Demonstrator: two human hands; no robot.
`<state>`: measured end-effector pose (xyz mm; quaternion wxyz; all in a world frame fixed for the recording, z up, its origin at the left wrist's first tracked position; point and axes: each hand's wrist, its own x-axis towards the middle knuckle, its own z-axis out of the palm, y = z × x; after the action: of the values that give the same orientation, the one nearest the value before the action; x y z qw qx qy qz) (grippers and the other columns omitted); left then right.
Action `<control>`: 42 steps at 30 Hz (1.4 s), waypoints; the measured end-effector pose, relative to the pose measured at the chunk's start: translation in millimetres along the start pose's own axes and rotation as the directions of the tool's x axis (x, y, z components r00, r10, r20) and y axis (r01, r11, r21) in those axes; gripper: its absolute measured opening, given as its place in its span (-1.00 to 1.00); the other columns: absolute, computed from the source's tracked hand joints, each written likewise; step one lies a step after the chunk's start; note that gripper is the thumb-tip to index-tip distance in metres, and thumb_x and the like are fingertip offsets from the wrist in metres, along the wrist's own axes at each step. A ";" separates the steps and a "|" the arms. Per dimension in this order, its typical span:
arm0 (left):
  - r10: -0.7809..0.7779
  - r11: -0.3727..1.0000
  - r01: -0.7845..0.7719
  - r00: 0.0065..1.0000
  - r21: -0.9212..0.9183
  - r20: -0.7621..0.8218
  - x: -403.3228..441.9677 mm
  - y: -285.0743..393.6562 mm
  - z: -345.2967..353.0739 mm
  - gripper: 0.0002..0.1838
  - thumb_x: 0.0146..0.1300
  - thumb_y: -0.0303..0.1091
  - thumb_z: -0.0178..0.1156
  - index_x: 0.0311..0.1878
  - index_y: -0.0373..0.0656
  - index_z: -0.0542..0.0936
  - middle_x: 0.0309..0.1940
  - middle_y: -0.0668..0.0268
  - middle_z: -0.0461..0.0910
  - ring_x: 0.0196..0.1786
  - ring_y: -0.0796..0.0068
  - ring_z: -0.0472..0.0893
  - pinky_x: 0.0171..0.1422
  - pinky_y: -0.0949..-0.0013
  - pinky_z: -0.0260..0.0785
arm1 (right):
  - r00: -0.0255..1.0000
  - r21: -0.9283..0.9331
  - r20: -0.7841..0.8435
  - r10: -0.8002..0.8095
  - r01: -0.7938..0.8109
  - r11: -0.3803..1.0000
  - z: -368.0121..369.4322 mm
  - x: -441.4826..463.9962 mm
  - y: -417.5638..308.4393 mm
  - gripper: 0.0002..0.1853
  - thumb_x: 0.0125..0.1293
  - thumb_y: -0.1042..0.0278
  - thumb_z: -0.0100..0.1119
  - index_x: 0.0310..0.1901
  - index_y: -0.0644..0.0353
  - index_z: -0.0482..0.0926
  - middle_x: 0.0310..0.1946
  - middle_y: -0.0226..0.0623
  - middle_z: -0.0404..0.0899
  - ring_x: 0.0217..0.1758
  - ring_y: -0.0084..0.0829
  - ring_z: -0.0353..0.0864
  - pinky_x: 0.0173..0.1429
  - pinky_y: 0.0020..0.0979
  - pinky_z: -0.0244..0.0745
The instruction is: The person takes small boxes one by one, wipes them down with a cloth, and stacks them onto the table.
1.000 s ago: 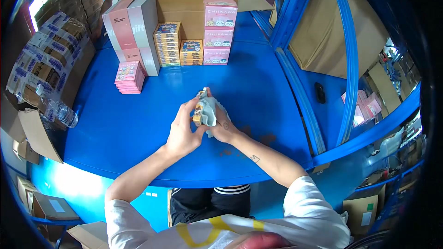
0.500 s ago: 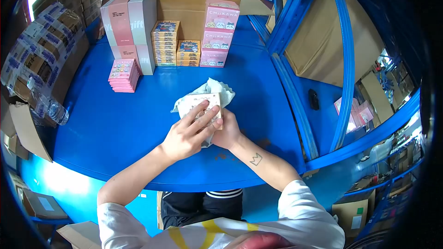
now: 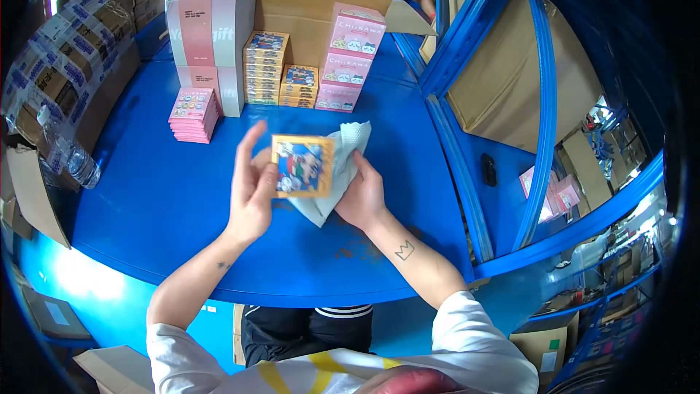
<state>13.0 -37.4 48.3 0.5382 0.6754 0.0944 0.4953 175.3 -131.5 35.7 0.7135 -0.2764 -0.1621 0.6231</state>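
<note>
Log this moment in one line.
left hand: holding flat square yellow-bordered box | right hand: holding crumpled pale grey cloth | place: over blue tabletop | beyond: three stacked pink cardboard boxes

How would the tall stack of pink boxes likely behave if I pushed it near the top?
The pink boxes would probably topple or slide apart, being piled three high on a narrow footprint. Each should stay stiff, judging by its flat faces and straight edges.
</note>
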 end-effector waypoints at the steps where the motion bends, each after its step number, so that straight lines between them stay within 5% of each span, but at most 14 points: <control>1: -0.092 0.994 0.093 0.995 -0.058 0.028 -1.2 2.5 2.8 -0.59 0.34 -0.61 0.04 0.27 -0.28 0.44 0.23 -0.06 0.43 0.17 -0.07 0.54 0.26 0.12 0.45 | 0.998 0.045 0.069 0.006 -0.009 0.999 4.6 -1.5 -0.3 -0.45 0.52 -0.04 -0.26 0.40 0.05 0.27 0.21 -0.23 0.51 0.20 -0.30 0.56 0.27 -0.17 0.46; 3: -0.186 0.974 0.192 0.981 -0.117 0.058 -3.8 0.1 4.8 -0.60 0.37 -0.59 0.03 0.27 -0.28 0.44 0.21 -0.06 0.44 0.15 -0.06 0.55 0.25 0.12 0.44 | 0.991 0.087 0.132 0.014 -0.025 0.996 10.8 -5.3 1.8 -0.45 0.52 -0.06 -0.27 0.40 0.04 0.27 0.19 -0.24 0.52 0.18 -0.31 0.57 0.24 -0.17 0.48; 5: 0.028 0.938 -0.058 0.995 0.341 0.093 -5.9 -10.7 4.2 -0.60 0.36 -0.55 0.08 0.26 -0.27 0.45 0.19 -0.05 0.43 0.14 -0.02 0.53 0.24 0.14 0.44 | 0.998 0.052 0.067 0.004 -0.007 0.999 17.8 -9.1 10.8 -0.44 0.52 -0.09 -0.28 0.40 0.02 0.27 0.20 -0.24 0.52 0.19 -0.32 0.57 0.22 -0.17 0.50; 7: 0.203 0.641 -0.301 0.954 0.706 0.222 -6.0 -16.9 3.7 -0.59 0.35 -0.52 0.12 0.26 -0.27 0.45 0.17 -0.03 0.43 0.13 0.01 0.51 0.23 0.16 0.43 | 1.000 0.017 0.008 -0.012 0.012 1.000 21.6 -11.6 16.7 -0.43 0.51 -0.12 -0.30 0.39 0.00 0.28 0.21 -0.24 0.51 0.20 -0.33 0.56 0.21 -0.17 0.51; 12: 0.220 0.607 -0.443 0.892 0.660 0.396 -6.3 -3.5 6.1 -0.55 0.30 -0.42 0.22 0.25 -0.24 0.47 0.18 -0.02 0.41 0.14 0.05 0.47 0.23 0.18 0.41 | 0.983 0.117 0.183 -0.012 -0.009 0.993 -0.9 -6.2 17.1 -0.41 0.51 -0.17 -0.31 0.35 0.06 0.32 0.18 -0.25 0.54 0.19 -0.33 0.58 0.13 -0.21 0.58; 18: 0.180 0.680 -0.400 0.903 0.614 0.390 0.2 -1.1 -7.3 -0.47 0.20 -0.32 0.36 0.23 -0.21 0.50 0.16 0.04 0.44 0.14 0.08 0.49 0.20 0.18 0.43 | 0.995 -0.002 0.085 0.053 -0.053 0.999 -28.6 2.6 12.6 -0.45 0.52 -0.05 -0.25 0.38 0.13 0.28 0.13 -0.17 0.56 0.13 -0.27 0.64 0.03 -0.29 0.65; 22: 0.200 0.733 -0.346 0.933 0.586 0.300 5.8 -8.8 -11.4 -0.46 0.11 -0.31 0.45 0.17 -0.21 0.55 0.14 0.10 0.48 0.12 0.13 0.51 0.17 0.21 0.46 | 0.978 -0.549 -0.151 -0.147 0.041 0.835 -10.7 -3.7 -11.9 -0.53 0.49 0.03 -0.03 0.22 0.23 0.41 0.01 -0.18 0.62 -0.03 -0.30 0.70 -0.04 -0.36 0.66; 28: 0.001 0.830 -0.084 0.989 0.552 0.150 0.9 -19.7 -15.6 -0.48 0.05 -0.39 0.48 0.11 -0.21 0.59 0.17 0.12 0.48 0.13 0.16 0.53 0.18 0.24 0.49 | 0.980 -0.281 -0.182 -0.084 0.030 0.959 -20.3 4.2 5.2 -0.57 0.48 0.16 0.04 0.23 0.25 0.39 0.02 -0.15 0.61 -0.05 -0.31 0.70 -0.05 -0.38 0.66; 32: 0.166 0.787 -0.321 0.933 0.527 0.320 2.3 -10.4 -6.0 -0.55 0.06 -0.47 0.45 0.07 -0.22 0.60 0.20 0.10 0.50 0.14 0.13 0.57 0.22 0.23 0.49 | 0.996 -0.113 -0.067 -0.055 0.047 0.993 -15.1 2.1 8.7 -0.58 0.50 0.16 0.00 0.25 0.22 0.37 0.02 -0.17 0.61 -0.02 -0.32 0.69 -0.03 -0.40 0.65; 38: 0.151 0.801 -0.291 0.944 0.523 0.293 1.0 -18.8 -5.4 -0.57 0.08 -0.46 0.45 0.05 -0.21 0.61 0.19 0.10 0.53 0.17 0.13 0.57 0.25 0.19 0.48 | 0.990 -0.133 -0.119 -0.077 0.061 0.989 -16.7 4.8 5.8 -0.55 0.51 0.09 -0.01 0.29 0.17 0.36 0.05 -0.23 0.60 0.03 -0.37 0.67 0.00 -0.35 0.63; 42: 0.060 0.924 -0.131 0.977 0.360 0.203 -0.2 -18.8 -6.0 -0.60 0.09 -0.47 0.42 0.04 -0.20 0.62 0.16 0.11 0.55 0.19 0.12 0.55 0.27 0.19 0.47 | 0.995 -0.103 -0.094 -0.038 0.028 0.994 -8.6 3.3 3.3 -0.58 0.52 0.15 -0.05 0.28 0.20 0.34 0.05 -0.17 0.59 0.03 -0.33 0.67 0.06 -0.32 0.62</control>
<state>15.9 -26.1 32.3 0.3822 0.8125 0.1021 0.4283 178.2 -129.8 26.5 0.7157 -0.3392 -0.1637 0.5882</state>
